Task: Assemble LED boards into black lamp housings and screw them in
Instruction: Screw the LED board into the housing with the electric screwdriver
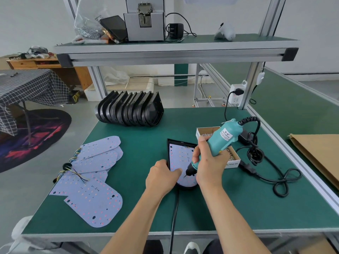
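A green-topped desk [139,213] with a pale metal edge carries the work. At its back left a row of black lamp housings [129,110] stands on edge, packed together. Along the left side white LED boards [93,180] lie overlapping, thin coloured wires [75,171] trailing from some. Near the middle one black housing [181,162] lies flat with an LED board [178,156] inside it. Just to its right sits an open cardboard box of screws [207,132] — partly hidden. Beyond that a black cable [278,178] loops across the surface. A brown paper sheet [319,154] rests on the neighbouring green surface to the right — apart from the desk.
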Motion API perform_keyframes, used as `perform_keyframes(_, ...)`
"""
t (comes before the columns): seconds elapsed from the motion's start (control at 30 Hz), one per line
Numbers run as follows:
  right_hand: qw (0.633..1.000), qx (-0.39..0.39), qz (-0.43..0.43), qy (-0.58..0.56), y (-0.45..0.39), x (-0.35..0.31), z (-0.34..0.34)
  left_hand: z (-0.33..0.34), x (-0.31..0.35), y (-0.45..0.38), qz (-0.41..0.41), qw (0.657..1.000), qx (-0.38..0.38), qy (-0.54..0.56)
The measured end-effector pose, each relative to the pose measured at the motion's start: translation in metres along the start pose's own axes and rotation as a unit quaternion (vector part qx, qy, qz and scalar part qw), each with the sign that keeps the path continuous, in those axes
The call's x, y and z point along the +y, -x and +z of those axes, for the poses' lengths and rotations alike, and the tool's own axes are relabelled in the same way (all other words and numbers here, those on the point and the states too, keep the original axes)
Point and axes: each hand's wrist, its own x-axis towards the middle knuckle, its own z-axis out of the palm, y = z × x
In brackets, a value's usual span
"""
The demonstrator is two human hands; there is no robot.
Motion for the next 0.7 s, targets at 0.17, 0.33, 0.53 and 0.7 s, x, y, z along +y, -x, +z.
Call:
perform_keyframes(0.17,1.0,-0.012,-0.002,-0.001,-0.0011,0.0033,-0.0015,0.0004,0.0003,-0.0001,0.0,1.0,0.002,0.001)
perform_keyframes(0.33,1.0,-0.012,0.004,0.002,-0.002,0.0044,-0.0014,0.0009,-0.0013,0.0002,0.0,1.0,0.005,0.0)
perform_keyframes(0.53,0.998,-0.055,-0.014,0.01,-0.0043,0.0031,-0.0021,0.0003,-0.0006,-0.0002,0.002,1.0,0.0,0.002)
perform_keyframes(0.7,0.997,-0.07,-0.028,-0.002,-0.0064,0.0029,-0.0063,-0.0011,0.0005,0.0009,-0.003,1.0,-0.003,0.002)
